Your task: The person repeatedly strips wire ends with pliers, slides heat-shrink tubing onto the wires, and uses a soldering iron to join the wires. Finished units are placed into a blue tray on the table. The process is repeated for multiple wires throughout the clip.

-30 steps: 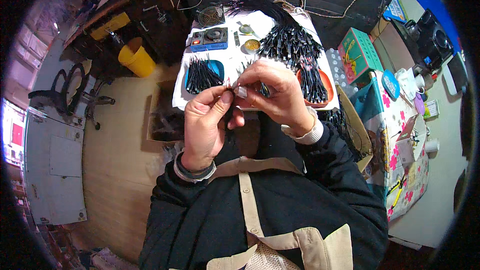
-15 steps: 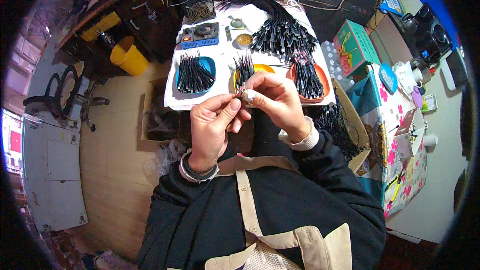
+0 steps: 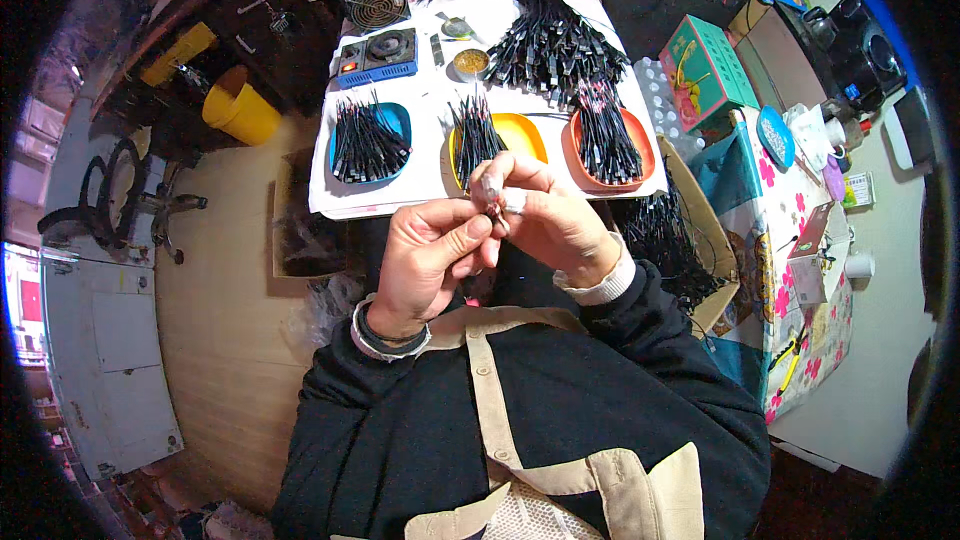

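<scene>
My two hands meet in front of the near edge of the white table. My left hand [image 3: 430,250] pinches with thumb and forefinger at the thin reddish wire ends [image 3: 496,211] of a cable. From the other side my right hand [image 3: 560,225] closes thumb and forefinger on the same wires; white wrapping covers those fingertips. Most of the cable is hidden by my fingers. Beyond them, black cables with bare coloured ends lie in a blue tray [image 3: 402,124], a yellow tray [image 3: 525,132] and an orange tray [image 3: 634,124].
A big bundle of black cables [image 3: 555,45] covers the table's far right. At far left stand a blue heating unit [image 3: 378,58], a small fan [image 3: 378,6] and a round amber-filled tin [image 3: 470,63]. Right of the table, a cardboard box [image 3: 715,240] holds more cables.
The view has shifted slightly, so the table sits further left. Both hands stay together at the wires, and my right fingertips have shifted a little around them.
</scene>
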The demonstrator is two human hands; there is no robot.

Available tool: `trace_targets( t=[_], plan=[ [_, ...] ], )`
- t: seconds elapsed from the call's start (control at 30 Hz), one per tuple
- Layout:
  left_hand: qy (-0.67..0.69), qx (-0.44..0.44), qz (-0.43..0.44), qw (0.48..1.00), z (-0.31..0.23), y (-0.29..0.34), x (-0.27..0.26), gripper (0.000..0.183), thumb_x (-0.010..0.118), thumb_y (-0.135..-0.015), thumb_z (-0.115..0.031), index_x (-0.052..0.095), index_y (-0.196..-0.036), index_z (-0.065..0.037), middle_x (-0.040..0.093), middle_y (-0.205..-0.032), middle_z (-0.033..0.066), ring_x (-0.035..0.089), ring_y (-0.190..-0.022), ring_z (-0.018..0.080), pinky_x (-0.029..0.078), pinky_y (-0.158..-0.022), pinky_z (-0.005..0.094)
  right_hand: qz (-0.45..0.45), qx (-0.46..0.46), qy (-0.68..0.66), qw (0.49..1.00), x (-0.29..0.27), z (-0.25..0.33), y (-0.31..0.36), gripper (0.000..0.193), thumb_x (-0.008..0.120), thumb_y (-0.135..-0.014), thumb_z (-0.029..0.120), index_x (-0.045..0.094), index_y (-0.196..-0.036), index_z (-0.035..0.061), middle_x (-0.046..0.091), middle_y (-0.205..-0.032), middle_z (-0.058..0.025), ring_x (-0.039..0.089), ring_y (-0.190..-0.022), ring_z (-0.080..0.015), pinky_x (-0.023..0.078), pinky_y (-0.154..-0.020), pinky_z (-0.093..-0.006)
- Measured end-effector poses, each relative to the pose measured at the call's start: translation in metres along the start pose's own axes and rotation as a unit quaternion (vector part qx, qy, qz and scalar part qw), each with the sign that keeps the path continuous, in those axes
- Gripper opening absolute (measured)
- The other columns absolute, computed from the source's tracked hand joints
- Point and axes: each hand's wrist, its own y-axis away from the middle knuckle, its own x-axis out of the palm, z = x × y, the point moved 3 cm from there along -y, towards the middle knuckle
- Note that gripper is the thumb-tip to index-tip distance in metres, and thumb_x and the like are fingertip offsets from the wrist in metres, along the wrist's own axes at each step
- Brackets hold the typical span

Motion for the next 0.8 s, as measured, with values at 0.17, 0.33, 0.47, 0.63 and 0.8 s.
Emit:
trace_targets(
  t=[0.17, 0.33, 0.47, 0.63, 0.8],
  plan=[
    [-0.082, 0.021, -0.003, 0.996, -0.001, -0.002, 0.0, 0.014, 0.059, -0.093, -0.003, 0.067, -0.098, 0.007, 0.065, -0.07, 0.0084, 0.046, -0.051, 0.0033, 0.033, -0.046, 0.0155, 0.013, 0.039, -0.019, 0.999, -0.007, -0.003, -0.003, 0.019, 0.061, -0.09, 0.017, 0.052, -0.102, 0.0058, 0.049, -0.098, -0.0063, 0.057, -0.086, -0.0147, 0.055, -0.067, -0.027],
    [-0.107, 0.04, -0.022, 0.993, 0.005, -0.005, -0.004, 0.016, 0.058, -0.094, -0.003, 0.066, -0.103, 0.007, 0.065, -0.072, 0.0087, 0.046, -0.053, 0.0041, 0.036, -0.048, 0.0169, -0.047, 0.038, -0.113, 0.992, -0.009, -0.021, -0.002, 0.022, 0.058, -0.092, 0.012, 0.05, -0.111, 0.0049, 0.055, -0.098, -0.0049, 0.06, -0.074, -0.0131, 0.053, -0.059, -0.024],
    [-0.109, 0.014, -0.051, 0.993, 0.011, -0.015, -0.015, 0.015, 0.059, -0.093, -0.003, 0.066, -0.101, 0.006, 0.065, -0.073, 0.0088, 0.045, -0.052, 0.0046, 0.036, -0.048, 0.0174, -0.087, -0.052, 0.118, 0.988, -0.027, -0.014, -0.007, 0.026, 0.061, -0.091, 0.014, 0.049, -0.114, 0.0081, 0.053, -0.104, -0.0026, 0.053, -0.091, -0.0096, 0.046, -0.072, -0.0226],
    [-0.119, 0.014, -0.056, 0.991, 0.012, -0.02, -0.028, 0.014, 0.06, -0.092, -0.002, 0.066, -0.101, 0.006, 0.066, -0.073, 0.009, 0.046, -0.052, 0.0045, 0.036, -0.048, 0.0175, -0.072, -0.067, 0.24, 0.966, -0.038, 0.011, -0.01, 0.012, 0.052, -0.098, 0.016, 0.051, -0.102, 0.0043, 0.051, -0.085, 0.0005, 0.046, -0.073, -0.0053, 0.038, -0.066, -0.0175],
    [-0.14, 0.018, -0.055, 0.989, 0.014, -0.022, -0.031, 0.016, 0.059, -0.092, -0.003, 0.066, -0.104, 0.007, 0.067, -0.076, 0.0094, 0.049, -0.054, 0.0044, 0.039, -0.05, 0.0175, -0.083, -0.084, 0.629, 0.768, -0.02, 0.02, -0.009, 0.014, 0.059, -0.092, 0.012, 0.054, -0.084, 0.0016, 0.054, -0.068, -0.008, 0.053, -0.059, -0.0189, 0.043, -0.054, -0.0309]
  ],
)
